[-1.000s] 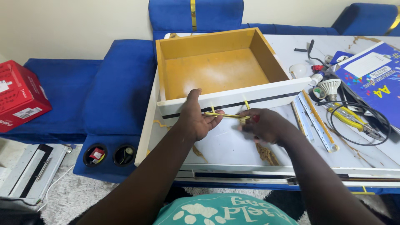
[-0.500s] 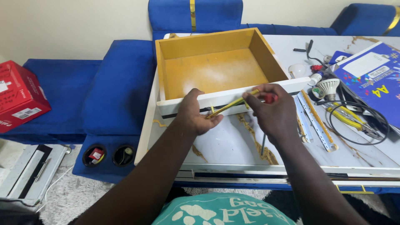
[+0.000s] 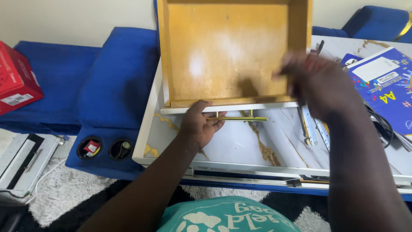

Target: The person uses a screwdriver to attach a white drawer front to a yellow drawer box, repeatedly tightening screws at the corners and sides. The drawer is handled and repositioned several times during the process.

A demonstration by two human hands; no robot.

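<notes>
A yellow wooden drawer (image 3: 165, 56) with a white front (image 3: 274, 106) lies on the white marble-patterned table (image 3: 240, 146). A slim gold bar handle (image 3: 242, 118) sits on that front. My left hand (image 3: 198, 126) grips the handle's left end from below. My right hand (image 3: 319, 83) hovers, blurred, over the drawer's right wall with its back to the camera. Its fingers are curled, and whatever is in them is hidden. A thin dark tip (image 3: 320, 44) shows just above it.
Metal drawer rails (image 3: 310, 124) lie right of the handle. A blue paper pack (image 3: 386, 86) and a black cable (image 3: 382, 122) lie at the right. A blue sofa (image 3: 116, 86) with cup holders (image 3: 105, 148) is left, beside a red box (image 3: 17, 83). A white device (image 3: 21, 165) sits on the rug.
The view has closed in on the drawer. My right hand has left the handle and risen over the drawer's right wall. My left hand stays on the handle.
</notes>
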